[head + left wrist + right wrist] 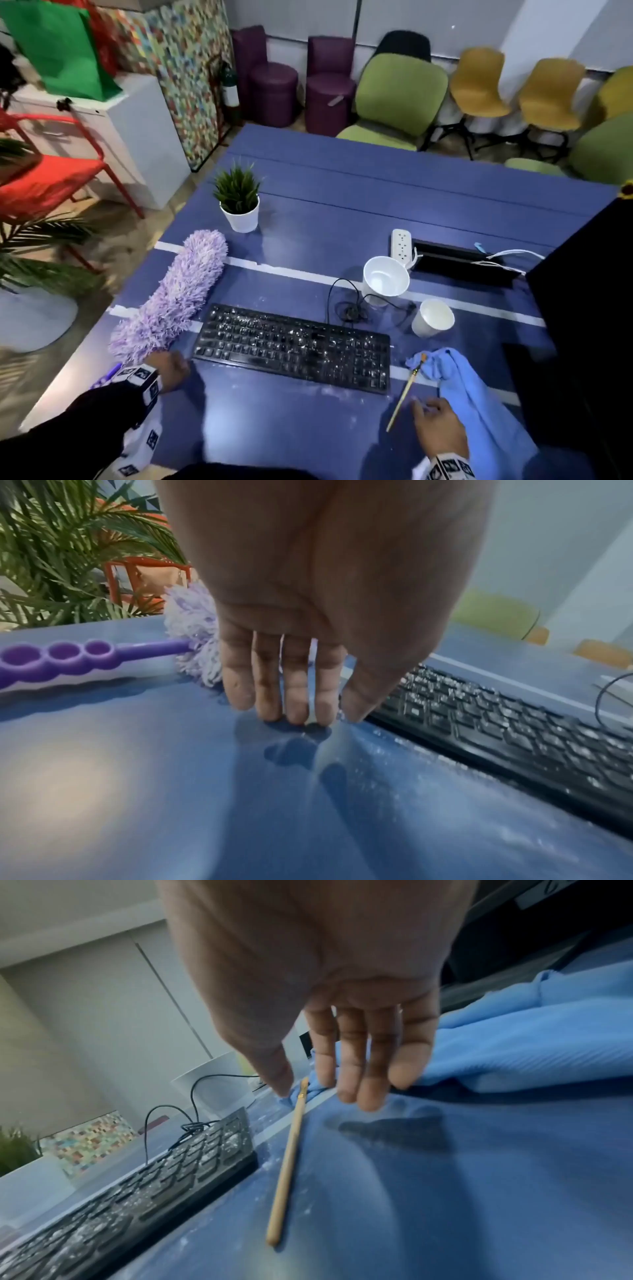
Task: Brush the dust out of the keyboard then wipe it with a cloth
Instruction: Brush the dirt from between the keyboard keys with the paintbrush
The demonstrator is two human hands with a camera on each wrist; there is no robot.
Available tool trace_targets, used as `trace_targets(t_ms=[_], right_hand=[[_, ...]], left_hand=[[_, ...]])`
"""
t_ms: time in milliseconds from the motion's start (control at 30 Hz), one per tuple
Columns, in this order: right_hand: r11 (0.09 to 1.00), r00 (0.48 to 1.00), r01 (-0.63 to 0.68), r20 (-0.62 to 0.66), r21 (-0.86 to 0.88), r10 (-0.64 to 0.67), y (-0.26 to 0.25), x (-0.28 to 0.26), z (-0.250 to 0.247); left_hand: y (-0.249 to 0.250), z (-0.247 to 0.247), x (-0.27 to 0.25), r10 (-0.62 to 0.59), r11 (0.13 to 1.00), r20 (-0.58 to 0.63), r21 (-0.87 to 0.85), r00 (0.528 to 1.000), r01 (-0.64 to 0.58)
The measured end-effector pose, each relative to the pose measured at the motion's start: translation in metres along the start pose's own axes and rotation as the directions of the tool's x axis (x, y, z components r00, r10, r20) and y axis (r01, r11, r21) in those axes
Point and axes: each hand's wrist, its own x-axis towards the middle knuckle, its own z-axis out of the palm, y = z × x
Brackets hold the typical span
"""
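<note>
One black keyboard (293, 346) lies flat on the blue table (274, 428), near the table's front half, its keys speckled all over with white dust. Its long front edge faces the person, with a bare band of tabletop in front of it; a thin scatter of dust lies on that band by the keyboard's right corner. One black cable (349, 301) runs from its back edge in a loose tangle.

One thin wooden paintbrush (406, 394) lies just right of the keyboard, apart from it, its bristle tip resting against one crumpled light-blue cloth (479, 404) that trails toward the table's right front edge.

The right hand (438, 428) hovers above the table between brush handle and cloth, fingers (349, 1069) straight and slightly spread, holding nothing. The left hand (171, 370) is at the keyboard's left front corner, its straight fingertips (294, 707) down on the tabletop, gripping nothing.

One purple fluffy duster (174, 298) lies diagonally left of the keyboard, its handle (68, 656) at the table's left edge.

Behind the keyboard stand two white cups (386, 277), the smaller paper cup (432, 318) to the right, then one white power strip (400, 241) beside a black cable tray (462, 263). One small potted plant (239, 202) stands further back on the left. The table's far half is open.
</note>
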Motion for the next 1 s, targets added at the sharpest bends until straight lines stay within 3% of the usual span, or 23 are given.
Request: trace_targets(t_ms=[33, 67, 167, 300, 400, 667, 767, 900, 1000], right_hand=[[1.0, 0.999, -0.025, 0.022, 0.001, 0.025, -0.002, 0.003, 0.0], [0.999, 0.999, -0.03, 0.028, -0.014, 0.03, -0.001, 0.005, 0.004], [0.999, 0.996, -0.045, 0.072, 0.003, 0.044, 0.002, 0.012, 0.019], [0.992, 0.996, -0.053, 0.061, -0.113, 0.06, 0.012, 0.025, 0.029], [0.993, 0.996, -0.043, 0.074, -0.107, 0.051, 0.008, 0.027, 0.027], [0.987, 0.989, 0.071, 0.122, 0.142, -0.089, -0.038, 0.025, 0.03], [0.99, 0.992, 0.014, 0.125, 0.14, -0.031, -0.045, 0.025, 0.037], [0.987, 0.995, 0.007, 0.099, 0.159, -0.022, -0.046, 0.019, 0.042], [0.981, 0.995, 0.003, 0.098, 0.193, -0.023, -0.045, 0.012, 0.039]], left_hand=[[-0.004, 0.01, 0.007, -0.013, 0.98, 0.087, -0.198, 0.996, 0.03], [-0.01, 0.018, 0.01, 0.027, 0.973, -0.009, -0.228, 1.0, -0.029], [-0.022, 0.028, 0.016, 0.028, 0.995, -0.052, -0.096, 0.998, -0.033], [-0.016, 0.011, 0.012, -0.055, 0.981, 0.021, -0.186, 0.998, 0.058], [-0.008, -0.008, 0.011, -0.071, 0.972, 0.076, -0.218, 0.995, 0.086], [-0.006, -0.017, 0.047, 0.047, 0.916, 0.088, -0.401, 0.995, -0.008], [-0.01, -0.009, 0.077, 0.086, 0.856, 0.156, -0.516, 0.984, 0.007], [0.002, -0.023, 0.079, 0.086, 0.854, 0.227, -0.519, 0.97, 0.046], [-0.001, -0.029, 0.078, 0.182, 0.864, 0.203, -0.501, 0.962, -0.058]])
